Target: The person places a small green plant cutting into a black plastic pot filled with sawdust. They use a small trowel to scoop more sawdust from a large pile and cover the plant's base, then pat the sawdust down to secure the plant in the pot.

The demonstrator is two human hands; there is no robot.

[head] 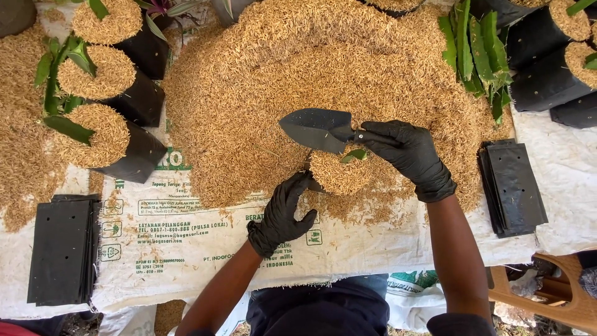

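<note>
My right hand (410, 155), in a black glove, grips the handle of a small black trowel (316, 128) whose blade lies over the big heap of rice husk (323, 68). Below the blade stands a black planting bag (339, 174) filled to the top with husk, a green leaf tip poking out. My left hand (283, 214), also gloved in black, holds the bag's left side with its fingers spread along it.
Filled black bags with green cuttings (102, 134) stand at the left and top right. Loose green cuttings (476, 53) lie on the heap's right. Flat stacks of empty black bags (62, 249) (513, 186) lie at both sides on the white printed sacking (186, 249).
</note>
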